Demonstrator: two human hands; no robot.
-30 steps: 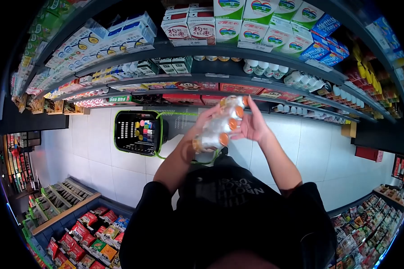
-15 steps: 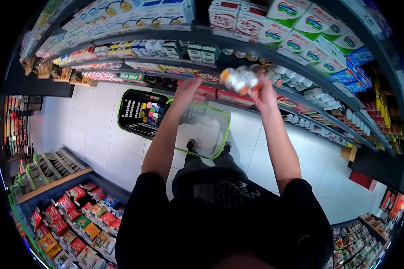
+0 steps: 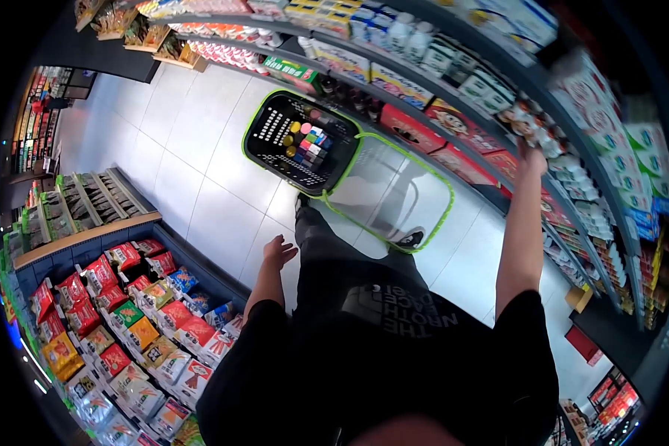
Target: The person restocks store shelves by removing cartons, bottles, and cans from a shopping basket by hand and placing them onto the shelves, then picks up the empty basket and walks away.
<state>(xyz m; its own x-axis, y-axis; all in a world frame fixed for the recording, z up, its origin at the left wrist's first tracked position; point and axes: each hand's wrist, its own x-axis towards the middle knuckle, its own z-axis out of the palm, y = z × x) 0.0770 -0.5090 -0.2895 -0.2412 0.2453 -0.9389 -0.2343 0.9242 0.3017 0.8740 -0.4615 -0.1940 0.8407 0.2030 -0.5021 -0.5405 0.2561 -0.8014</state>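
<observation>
My right hand (image 3: 532, 159) reaches to the shelf at the upper right, its fingers around the near end of a shrink-wrapped pack of bottles with orange caps (image 3: 531, 128). The pack lies at the shelf's front, among other bottles. Low at my side, my left hand (image 3: 279, 251) hangs with its fingers apart and nothing in it. A black basket with a green rim (image 3: 264, 154) stands on the floor ahead, holding several small coloured items (image 3: 308, 145).
A clear-bottomed green frame (image 3: 442, 223) joins the basket's right side, above my feet. Shelves of cartons (image 3: 483, 89) run along the top and right. A bin of snack packets (image 3: 130, 312) lies at the lower left, and tiled floor (image 3: 208, 178) runs between.
The pack has gone from both hands to my right hand alone and onto the shelf. My left hand has let go and dropped to my side. The view has turned.
</observation>
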